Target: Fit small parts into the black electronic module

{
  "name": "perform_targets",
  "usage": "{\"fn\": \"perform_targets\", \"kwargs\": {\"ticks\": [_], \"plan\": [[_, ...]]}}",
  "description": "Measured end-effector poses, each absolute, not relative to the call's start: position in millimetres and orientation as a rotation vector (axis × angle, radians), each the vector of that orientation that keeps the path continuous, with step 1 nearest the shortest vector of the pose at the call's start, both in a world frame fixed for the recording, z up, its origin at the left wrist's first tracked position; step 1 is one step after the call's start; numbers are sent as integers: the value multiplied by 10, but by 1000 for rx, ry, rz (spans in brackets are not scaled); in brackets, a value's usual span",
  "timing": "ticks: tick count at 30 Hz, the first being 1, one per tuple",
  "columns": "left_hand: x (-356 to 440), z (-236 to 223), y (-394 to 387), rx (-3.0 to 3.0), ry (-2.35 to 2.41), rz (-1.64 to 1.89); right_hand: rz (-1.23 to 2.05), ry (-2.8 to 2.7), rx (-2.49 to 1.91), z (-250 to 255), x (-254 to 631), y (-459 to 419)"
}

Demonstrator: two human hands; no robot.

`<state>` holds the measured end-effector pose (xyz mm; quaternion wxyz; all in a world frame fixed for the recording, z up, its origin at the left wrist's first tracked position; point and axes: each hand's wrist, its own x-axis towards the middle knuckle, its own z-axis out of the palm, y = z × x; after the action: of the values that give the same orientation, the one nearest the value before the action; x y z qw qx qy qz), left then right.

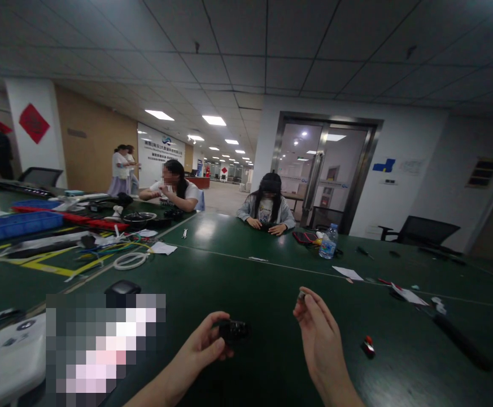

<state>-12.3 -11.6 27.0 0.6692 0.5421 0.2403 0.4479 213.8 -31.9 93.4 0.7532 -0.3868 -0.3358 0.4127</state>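
My left hand is closed round a small black device, its thumb in front and fingers behind. The device is dark, and its exact kind cannot be made out. To the right, my right hand is raised above the table, pinching a small greyish piece between thumb and fingertips. That piece is too small to name. The two hands are apart. On the table to the right of my right hand lies a small red and black object with a shiny side.
A green table spreads ahead. Left are a white device, a black box, a coiled white cable and a blue tray. A water bottle and a black-handled tool lie rightward. Two people sit opposite.
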Motion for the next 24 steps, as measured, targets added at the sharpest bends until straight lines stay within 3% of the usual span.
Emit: {"fn": "perform_targets", "kwargs": {"ticks": [24], "plan": [[-127, 263, -106, 1266, 533, 989, 1025, -711, -860, 940, 2092, -327]]}}
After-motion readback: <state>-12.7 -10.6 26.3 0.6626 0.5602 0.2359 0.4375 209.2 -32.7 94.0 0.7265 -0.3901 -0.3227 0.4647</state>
